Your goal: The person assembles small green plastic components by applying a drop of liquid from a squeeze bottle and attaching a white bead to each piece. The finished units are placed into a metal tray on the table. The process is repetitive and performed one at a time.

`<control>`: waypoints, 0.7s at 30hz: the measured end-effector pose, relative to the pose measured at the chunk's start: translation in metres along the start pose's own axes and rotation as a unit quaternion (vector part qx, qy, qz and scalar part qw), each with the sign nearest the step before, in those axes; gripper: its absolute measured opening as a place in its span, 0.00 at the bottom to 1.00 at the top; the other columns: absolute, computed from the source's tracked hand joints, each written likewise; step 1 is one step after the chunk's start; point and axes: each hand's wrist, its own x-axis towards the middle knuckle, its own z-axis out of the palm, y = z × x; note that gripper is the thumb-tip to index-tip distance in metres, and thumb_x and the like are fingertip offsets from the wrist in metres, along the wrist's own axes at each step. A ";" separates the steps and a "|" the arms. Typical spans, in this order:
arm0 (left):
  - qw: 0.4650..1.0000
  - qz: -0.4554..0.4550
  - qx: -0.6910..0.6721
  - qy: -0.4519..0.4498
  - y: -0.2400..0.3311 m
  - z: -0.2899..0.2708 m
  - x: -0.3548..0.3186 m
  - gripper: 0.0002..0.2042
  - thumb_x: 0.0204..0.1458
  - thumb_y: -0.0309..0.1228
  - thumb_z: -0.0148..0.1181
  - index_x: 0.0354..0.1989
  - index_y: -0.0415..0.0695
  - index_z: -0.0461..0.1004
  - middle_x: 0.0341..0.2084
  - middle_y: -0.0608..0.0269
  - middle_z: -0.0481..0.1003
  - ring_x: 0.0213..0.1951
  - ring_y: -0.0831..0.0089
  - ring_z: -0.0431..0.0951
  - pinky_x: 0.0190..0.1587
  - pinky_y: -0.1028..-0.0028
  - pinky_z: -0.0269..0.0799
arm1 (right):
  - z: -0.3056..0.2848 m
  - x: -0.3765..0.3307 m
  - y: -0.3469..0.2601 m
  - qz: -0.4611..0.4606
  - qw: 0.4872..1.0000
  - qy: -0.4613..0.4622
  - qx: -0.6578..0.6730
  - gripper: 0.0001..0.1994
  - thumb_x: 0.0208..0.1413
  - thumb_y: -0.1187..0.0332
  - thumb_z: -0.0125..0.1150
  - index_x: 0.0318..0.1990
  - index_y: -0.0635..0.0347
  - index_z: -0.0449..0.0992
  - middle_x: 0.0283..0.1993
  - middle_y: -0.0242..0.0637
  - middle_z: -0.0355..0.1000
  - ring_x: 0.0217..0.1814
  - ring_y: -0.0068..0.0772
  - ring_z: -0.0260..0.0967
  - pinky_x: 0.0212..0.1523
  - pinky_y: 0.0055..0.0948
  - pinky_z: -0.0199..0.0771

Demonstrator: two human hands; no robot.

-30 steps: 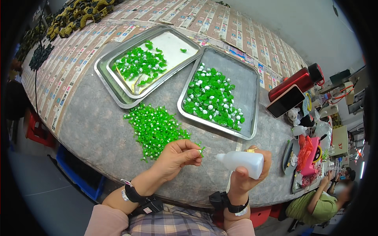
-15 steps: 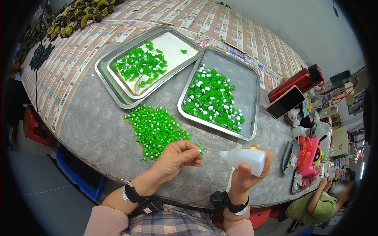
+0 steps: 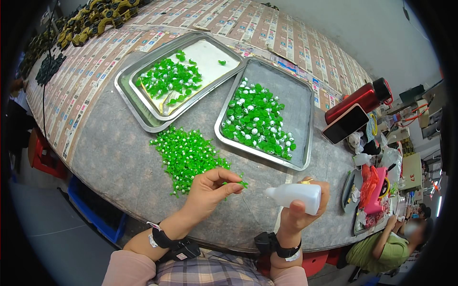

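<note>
In a pinch between thumb and fingertips, my left hand (image 3: 208,191) holds a small green plastic piece (image 3: 243,183). My right hand (image 3: 305,215) is wrapped round a white translucent squeeze bottle (image 3: 298,196), tipped on its side with the nozzle pointing left. A short gap separates the nozzle from the green piece. Something small and yellowish shows at the right fingers, too little of it to name. Just beyond my left hand, a pile of small green pieces with white spots (image 3: 183,155) lies on the grey table covering (image 3: 119,157).
Two metal trays (image 3: 131,112) (image 3: 312,109) hold green and white parts. Toward the right are a red bottle (image 3: 355,101), a phone (image 3: 346,124) and a pink container (image 3: 376,193). Yellow parts (image 3: 95,21) are heaped far left. A person in green (image 3: 381,250) sits at right.
The green piece has turned a little in my left fingers, and that hand has shifted slightly. The bottle is nearly where it was.
</note>
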 end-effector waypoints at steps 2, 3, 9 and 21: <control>1.000 0.000 0.002 0.003 0.000 -0.001 0.000 0.05 0.41 0.18 0.54 0.28 0.39 0.70 0.26 0.60 0.70 0.28 0.75 0.71 0.32 0.77 0.69 | 0.001 -0.001 -0.001 0.009 1.000 -0.010 -0.003 0.27 0.31 0.47 0.64 0.29 0.63 0.64 0.24 0.32 0.59 0.25 0.25 0.58 0.28 0.24 0.59; 1.000 0.000 0.003 0.002 0.000 -0.001 0.000 0.05 0.41 0.18 0.54 0.28 0.39 0.70 0.26 0.60 0.70 0.28 0.75 0.71 0.32 0.77 0.69 | 0.001 -0.001 -0.003 0.018 1.000 -0.018 -0.005 0.27 0.31 0.47 0.64 0.29 0.63 0.65 0.24 0.32 0.59 0.25 0.25 0.59 0.28 0.24 0.59; 1.000 -0.003 0.000 0.013 0.000 0.002 0.000 0.04 0.41 0.18 0.54 0.28 0.39 0.70 0.25 0.61 0.70 0.28 0.75 0.71 0.32 0.76 0.70 | -0.007 0.006 -0.001 -0.018 0.995 0.091 -0.038 0.26 0.38 0.48 0.57 0.31 0.64 0.61 0.24 0.31 0.59 0.25 0.22 0.59 0.30 0.22 0.61; 0.999 -0.023 -0.020 0.038 0.001 0.003 0.000 0.04 0.42 0.21 0.54 0.28 0.39 0.69 0.22 0.61 0.71 0.25 0.75 0.72 0.30 0.77 0.70 | -0.121 0.035 0.092 0.210 0.974 -0.029 -0.074 0.18 0.45 0.76 0.51 0.45 0.69 0.59 0.43 0.41 0.64 0.44 0.27 0.62 0.43 0.21 0.60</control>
